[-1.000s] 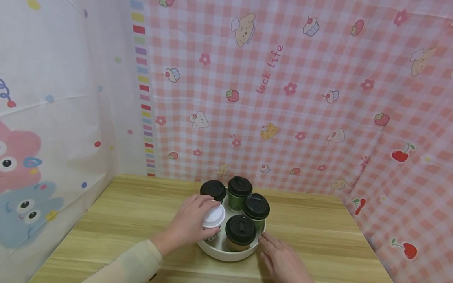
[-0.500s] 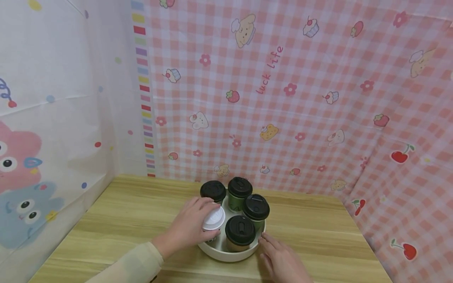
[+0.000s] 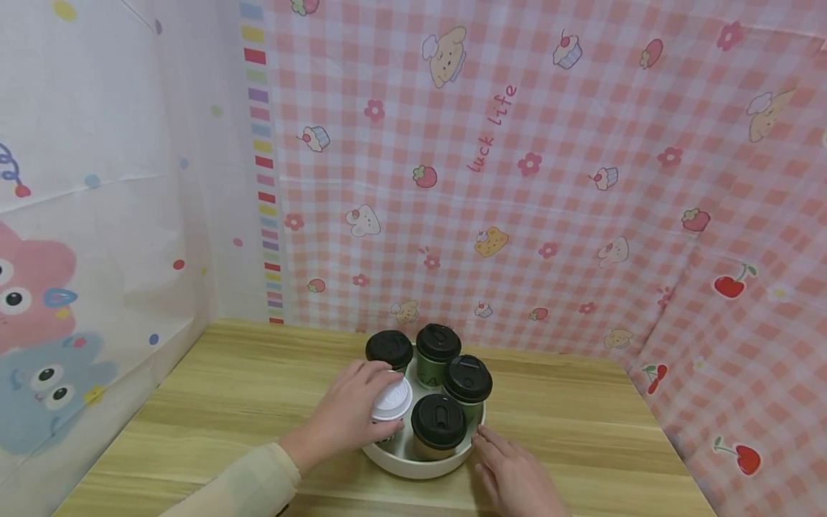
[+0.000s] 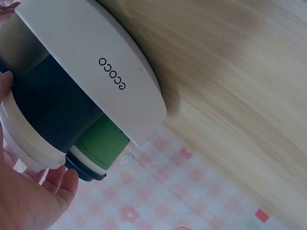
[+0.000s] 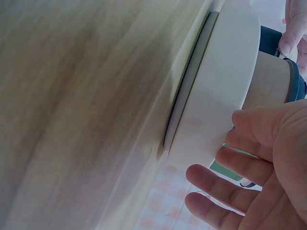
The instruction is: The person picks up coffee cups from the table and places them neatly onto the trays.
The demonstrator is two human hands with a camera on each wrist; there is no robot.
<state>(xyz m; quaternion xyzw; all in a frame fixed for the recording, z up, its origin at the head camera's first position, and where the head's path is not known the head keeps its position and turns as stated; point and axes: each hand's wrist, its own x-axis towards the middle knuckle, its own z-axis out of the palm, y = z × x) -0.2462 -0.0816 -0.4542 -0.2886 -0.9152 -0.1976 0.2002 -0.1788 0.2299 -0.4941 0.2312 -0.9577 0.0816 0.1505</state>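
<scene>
My left hand (image 3: 352, 409) holds a paper coffee cup by its white lid (image 3: 394, 399), fingers over the far side and thumb on the near side. In the left wrist view this cup's body (image 4: 53, 105) is dark blue, and it stands at the left of a round white tray (image 3: 420, 469). The fingertips of my right hand (image 3: 517, 470) are right at the tray's right rim, fingers loosely extended. Closest to that hand are a brown cup with a black lid (image 3: 439, 420) and a green cup with a black lid (image 3: 468, 378).
Two more black-lidded cups stand at the back of the tray, one green (image 3: 431, 370) and one at the left (image 3: 389, 347), partly hidden behind my left hand. The wooden table (image 3: 581, 431) meets a pink checked cloth (image 3: 517, 201) behind and a white printed cloth (image 3: 129, 237) at left.
My left hand and the white-lidded cup have shifted very slightly to the right. The right hand and the other cups stay in place.
</scene>
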